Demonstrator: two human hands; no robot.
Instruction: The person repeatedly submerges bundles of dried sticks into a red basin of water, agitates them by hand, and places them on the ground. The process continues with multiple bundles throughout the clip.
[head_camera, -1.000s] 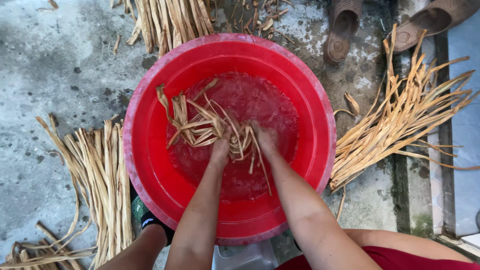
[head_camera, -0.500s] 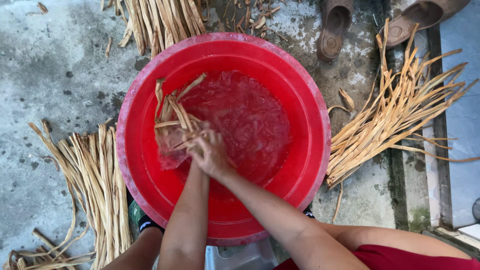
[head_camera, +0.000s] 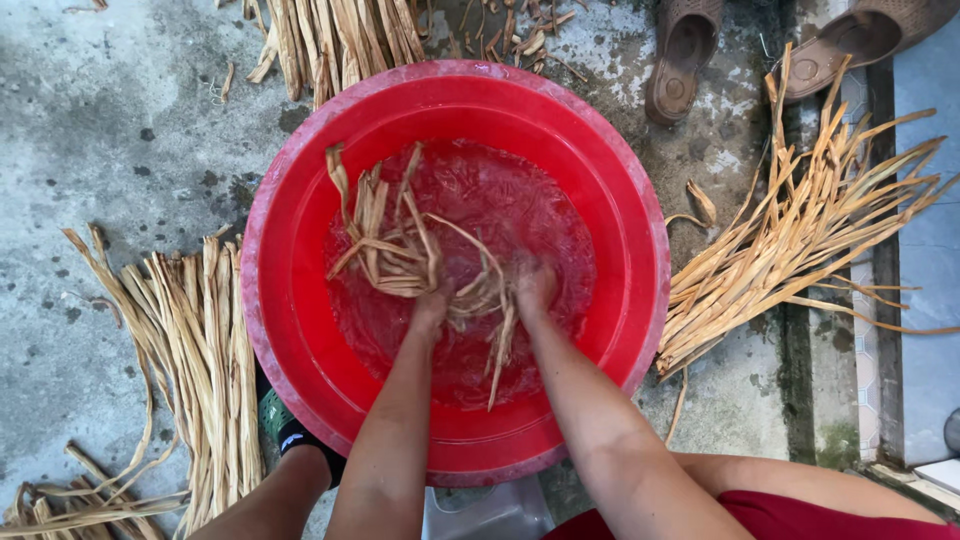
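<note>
A big round red basin (head_camera: 300, 230) holds shallow water on the concrete ground. Both my hands are down in the water, gripping one bundle of pale tan dried strips (head_camera: 395, 240). My left hand (head_camera: 432, 305) holds the bundle near its lower end. My right hand (head_camera: 533, 282) grips it just to the right, blurred by motion. The strips fan up and to the left out of the water, and a few ends hang down between my wrists.
Piles of the same dried strips lie left of the basin (head_camera: 195, 350), right of it (head_camera: 790, 240) and above it (head_camera: 335, 35). Two brown sandals (head_camera: 685, 55) (head_camera: 850, 40) sit at the top right. My knee (head_camera: 290, 440) is below the basin.
My hands shifted left in the basin with the bundle half a second ago and are now back near the middle. The strips have spread out and the water is churned.
</note>
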